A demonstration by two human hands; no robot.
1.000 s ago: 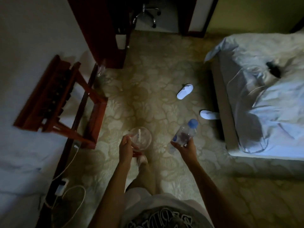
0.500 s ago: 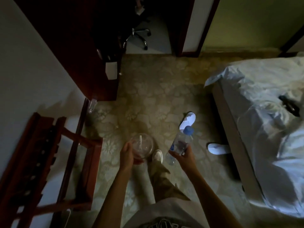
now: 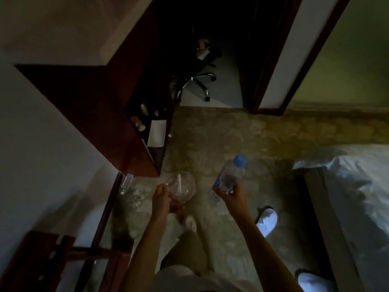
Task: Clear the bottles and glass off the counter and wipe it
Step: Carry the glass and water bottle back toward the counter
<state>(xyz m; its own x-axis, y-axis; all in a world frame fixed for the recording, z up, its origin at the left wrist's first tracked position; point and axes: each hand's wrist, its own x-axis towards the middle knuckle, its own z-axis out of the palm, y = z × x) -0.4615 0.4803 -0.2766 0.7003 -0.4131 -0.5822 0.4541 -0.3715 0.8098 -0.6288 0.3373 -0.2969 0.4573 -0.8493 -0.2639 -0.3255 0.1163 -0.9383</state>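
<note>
My left hand (image 3: pixel 162 197) grips a clear round glass (image 3: pixel 183 186) by its side; something pale stands inside it. In my right hand (image 3: pixel 231 196) I hold a clear plastic bottle (image 3: pixel 230 174) with a blue cap, tilted up and to the right. Both hang over the patterned carpet in front of me. Ahead on the left a dark wooden counter (image 3: pixel 117 131) carries several small bottles (image 3: pixel 143 114) and a white card (image 3: pixel 156 133). The room is dim.
A bed (image 3: pixel 357 197) with pale sheets fills the right side. Two white slippers (image 3: pixel 266 221) lie by it. A wooden luggage rack (image 3: pixel 63 256) stands at lower left, a clear bottle (image 3: pixel 126 184) on the floor by the wall, an office chair (image 3: pixel 197 81) beyond the doorway.
I have walked forward: the counter and doorway came closer, the rack and slippers slid down the frame. Both hands kept their hold on the glass and bottle.
</note>
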